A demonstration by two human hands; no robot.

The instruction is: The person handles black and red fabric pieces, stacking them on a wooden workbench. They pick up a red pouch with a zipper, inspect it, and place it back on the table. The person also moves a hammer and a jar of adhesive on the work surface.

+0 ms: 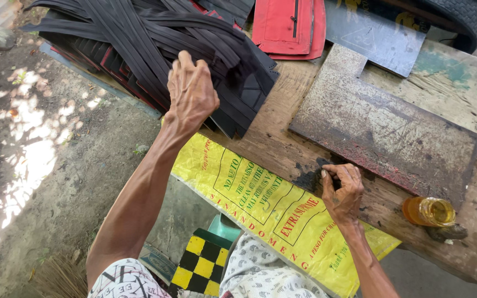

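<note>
Your left hand [191, 91] is up on the pile of black strips [155, 41] at the far left of the surface [282, 149], fingers curled over the top strips and closed on them, so by my reading you are at the picking step, drawing one strip free of the heap. Your right hand [342, 190] rests near the front edge of the surface, thumb and fingertips pinched on a small dark piece [313, 177]; whether that is a scrap, a tool or just a stain under your fingers I cannot tell from this angle. The strips are long, flat and narrow, matt black with faint ridges along them, some showing a red edge, and they lie fanned and overlapping, so they look limp and likely to drag their neighbours along. The next move calls for lifting only the top strip, peeling it up and back towards you while the rest of the pile stays put, and keeping the right hand steady on what it pins. Beside your right hand lies a dark, worn metal plate [385, 129], flat on the surface, and past it stands a small jar [429, 211] of amber liquid near the edge; mind that jar when the strip swings over. A yellow printed sack [260, 201] hangs off the front edge over your lap, and red panels [288, 25] lie behind the pile.
</note>
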